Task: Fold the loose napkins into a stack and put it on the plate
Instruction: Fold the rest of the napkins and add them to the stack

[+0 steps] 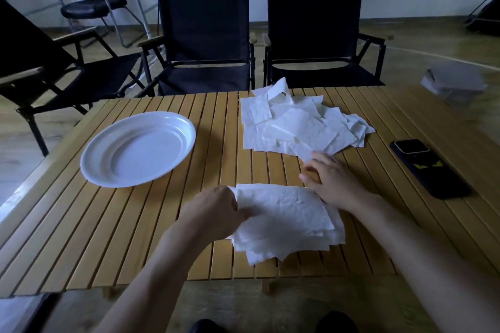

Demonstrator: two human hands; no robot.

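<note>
Napkins are lying in two lots on the slatted wood desk (108, 238). Folded stack (286, 224) is sitting near ctr, close to the desk's near edge, w/ sheets fanning out a bit at its near side. Left hand (213, 211) is holding the stack's left edge, thumb lying on top & fingers curling under, so that grip is closed on the stack.

Loose napkins (297, 121) are lying in a messy heap far right of ctr, overlapping at odd angles, one sheet curling up at the far side. Right hand (335, 181) is sitting btwn the two lots, its wrist crossing the stack's far-right corner. Its fingers (311, 167) are curling loosely, tips reaching the near tip of the loose heap. Can't tell whether that grip is pinching a sheet or only touching it.

White plate (140, 149) is sitting on the left of the desk, well apart from both lots.

Dark phone (430, 167) is lying on the right of the desk, near the right hand but not touching it. Two dark folding chairs (205, 35) are standing side by side at the desk's far edge, & a third chair (54, 62) is standing at an angle far left. Pale blurred object (454, 84) is showing far right; can't tell what it is.
</note>
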